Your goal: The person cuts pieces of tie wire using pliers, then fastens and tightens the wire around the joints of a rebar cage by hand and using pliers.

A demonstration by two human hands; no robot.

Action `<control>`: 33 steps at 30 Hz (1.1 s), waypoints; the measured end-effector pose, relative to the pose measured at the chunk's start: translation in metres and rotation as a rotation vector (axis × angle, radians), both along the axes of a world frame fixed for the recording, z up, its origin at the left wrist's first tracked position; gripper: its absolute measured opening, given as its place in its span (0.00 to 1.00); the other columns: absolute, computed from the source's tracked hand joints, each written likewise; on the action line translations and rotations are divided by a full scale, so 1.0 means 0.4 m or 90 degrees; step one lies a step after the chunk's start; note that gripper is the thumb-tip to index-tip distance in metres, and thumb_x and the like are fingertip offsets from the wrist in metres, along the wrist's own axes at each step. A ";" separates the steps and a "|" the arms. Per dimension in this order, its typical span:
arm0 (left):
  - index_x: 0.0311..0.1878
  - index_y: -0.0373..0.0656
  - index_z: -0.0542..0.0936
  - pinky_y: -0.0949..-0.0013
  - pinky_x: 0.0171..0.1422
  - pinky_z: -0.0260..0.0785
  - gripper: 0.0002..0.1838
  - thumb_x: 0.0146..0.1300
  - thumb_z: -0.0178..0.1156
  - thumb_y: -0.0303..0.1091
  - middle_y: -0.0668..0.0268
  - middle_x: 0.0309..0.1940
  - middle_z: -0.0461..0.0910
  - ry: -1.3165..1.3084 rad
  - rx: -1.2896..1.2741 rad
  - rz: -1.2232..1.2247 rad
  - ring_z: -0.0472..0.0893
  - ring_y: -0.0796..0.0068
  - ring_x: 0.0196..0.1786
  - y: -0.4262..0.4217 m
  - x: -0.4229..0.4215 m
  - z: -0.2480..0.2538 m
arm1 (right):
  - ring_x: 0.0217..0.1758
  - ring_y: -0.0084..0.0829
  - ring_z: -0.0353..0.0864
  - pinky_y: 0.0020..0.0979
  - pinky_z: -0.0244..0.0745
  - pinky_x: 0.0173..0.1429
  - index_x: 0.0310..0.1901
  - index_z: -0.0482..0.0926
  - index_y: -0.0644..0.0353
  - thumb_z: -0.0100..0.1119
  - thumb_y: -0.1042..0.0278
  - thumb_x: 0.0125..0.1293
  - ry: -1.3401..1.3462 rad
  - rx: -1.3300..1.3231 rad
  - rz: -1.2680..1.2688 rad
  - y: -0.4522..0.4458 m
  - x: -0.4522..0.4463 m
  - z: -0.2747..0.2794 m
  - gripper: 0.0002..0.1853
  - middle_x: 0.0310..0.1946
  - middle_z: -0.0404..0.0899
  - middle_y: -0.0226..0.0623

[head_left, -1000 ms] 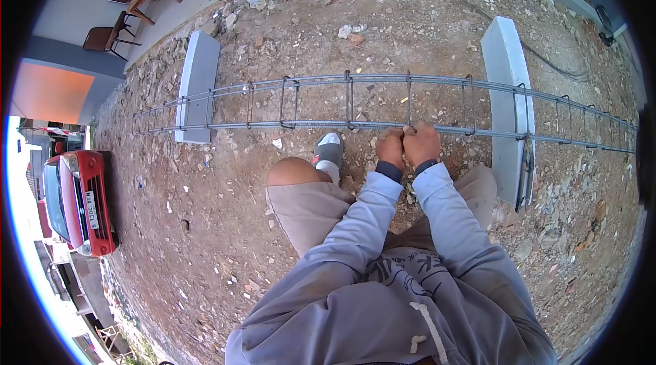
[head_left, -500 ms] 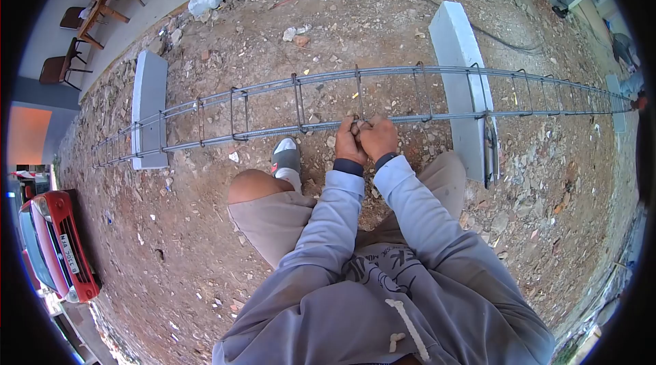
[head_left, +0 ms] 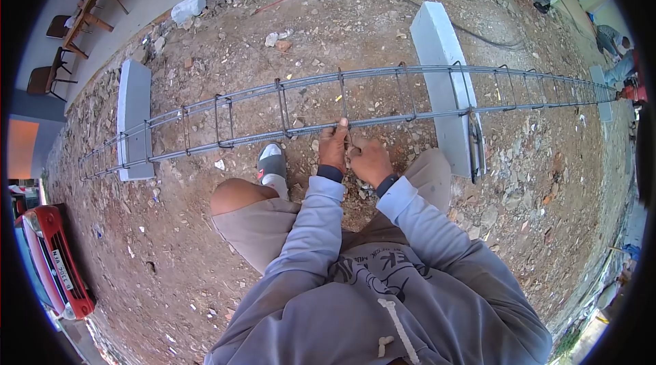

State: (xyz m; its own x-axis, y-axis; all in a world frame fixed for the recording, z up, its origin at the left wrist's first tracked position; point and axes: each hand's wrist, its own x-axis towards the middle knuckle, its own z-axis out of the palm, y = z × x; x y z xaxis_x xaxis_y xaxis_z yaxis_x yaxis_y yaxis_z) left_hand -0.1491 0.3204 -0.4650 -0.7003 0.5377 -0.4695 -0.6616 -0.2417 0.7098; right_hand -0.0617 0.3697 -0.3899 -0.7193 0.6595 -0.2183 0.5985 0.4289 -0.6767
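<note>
A long cage of steel reinforcing bars [head_left: 246,139] with square stirrups stretches across the view in front of me. My left hand [head_left: 333,149] is closed at its near bars, thumb up against the steel beside a stirrup [head_left: 342,91]. Just right of it and slightly nearer my body, my right hand [head_left: 370,162] is closed with its fingers bunched. A thin dark strand shows above the right fingers; what they hold is too small to make out.
Two grey-white blocks [head_left: 134,150] [head_left: 425,44] stand under the cage. Rubble and stones cover the dirt ground [head_left: 205,242]. A red car [head_left: 58,266] is at left, chairs [head_left: 46,78] stand upper left, and another person [head_left: 618,64] is at the far right.
My right hand has come away from the bar, down toward my body, and apart from the left. The left thumb now shows on the bar. The whole view has shifted slightly.
</note>
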 end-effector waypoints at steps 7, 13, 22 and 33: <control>0.40 0.42 0.78 0.75 0.33 0.71 0.08 0.59 0.64 0.33 0.70 0.32 0.80 -0.031 0.068 -0.022 0.78 0.81 0.32 0.001 -0.020 -0.041 | 0.32 0.50 0.81 0.47 0.76 0.37 0.32 0.79 0.65 0.57 0.64 0.50 -0.050 0.208 0.225 0.035 -0.074 0.100 0.13 0.26 0.80 0.51; 0.38 0.43 0.77 0.74 0.28 0.70 0.09 0.59 0.64 0.35 0.71 0.26 0.77 -0.088 0.083 0.007 0.76 0.80 0.27 0.006 -0.015 -0.021 | 0.36 0.48 0.82 0.43 0.77 0.40 0.29 0.81 0.63 0.58 0.63 0.49 -0.086 0.272 0.189 0.123 -0.138 0.142 0.12 0.30 0.81 0.50; 0.34 0.45 0.73 0.72 0.29 0.68 0.16 0.61 0.61 0.49 0.70 0.26 0.75 -0.002 -0.094 -0.025 0.76 0.76 0.29 -0.005 0.031 0.016 | 0.24 0.40 0.82 0.36 0.78 0.33 0.30 0.79 0.66 0.47 0.64 0.61 -0.236 -0.283 0.077 0.121 -0.040 0.062 0.15 0.24 0.81 0.49; 0.51 0.39 0.74 0.72 0.47 0.74 0.22 0.64 0.57 0.49 0.64 0.40 0.81 -0.150 0.093 -0.086 0.81 0.73 0.43 -0.028 0.045 0.020 | 0.43 0.54 0.74 0.46 0.70 0.47 0.43 0.75 0.61 0.59 0.68 0.56 0.121 0.283 -0.258 0.276 0.265 0.019 0.13 0.38 0.76 0.51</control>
